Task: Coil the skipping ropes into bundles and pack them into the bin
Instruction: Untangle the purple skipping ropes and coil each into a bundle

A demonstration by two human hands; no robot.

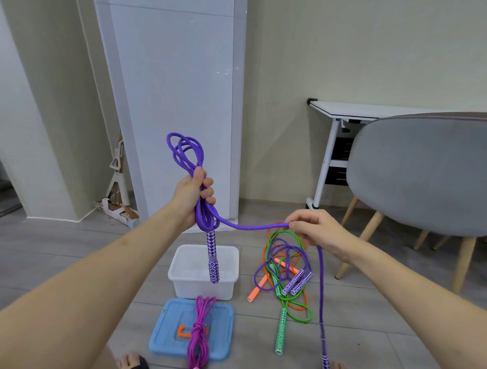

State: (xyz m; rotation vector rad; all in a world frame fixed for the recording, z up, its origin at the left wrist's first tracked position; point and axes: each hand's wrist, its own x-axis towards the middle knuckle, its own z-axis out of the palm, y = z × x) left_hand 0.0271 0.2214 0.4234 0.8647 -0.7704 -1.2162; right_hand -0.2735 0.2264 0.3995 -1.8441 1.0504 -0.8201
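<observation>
My left hand [193, 195] grips a bunch of purple skipping rope loops [187, 152] held up in the air. One patterned purple handle [213, 259] hangs from that bunch over the white bin [178, 267]. A strand runs rightward to my right hand [315, 231], which pinches it; from there the rope drops to its second handle [325, 365] near my foot. A coiled pink rope [200, 329] lies on the blue lid [164, 328]. Tangled orange, green and purple ropes [285, 271] lie on the floor right of the bin.
A grey chair [425, 174] with wooden legs stands at the right, a white desk [350, 109] behind it. A white pillar [179, 85] rises behind the bin. A mop stand [117, 180] leans at the left wall. My feet are at the bottom edge.
</observation>
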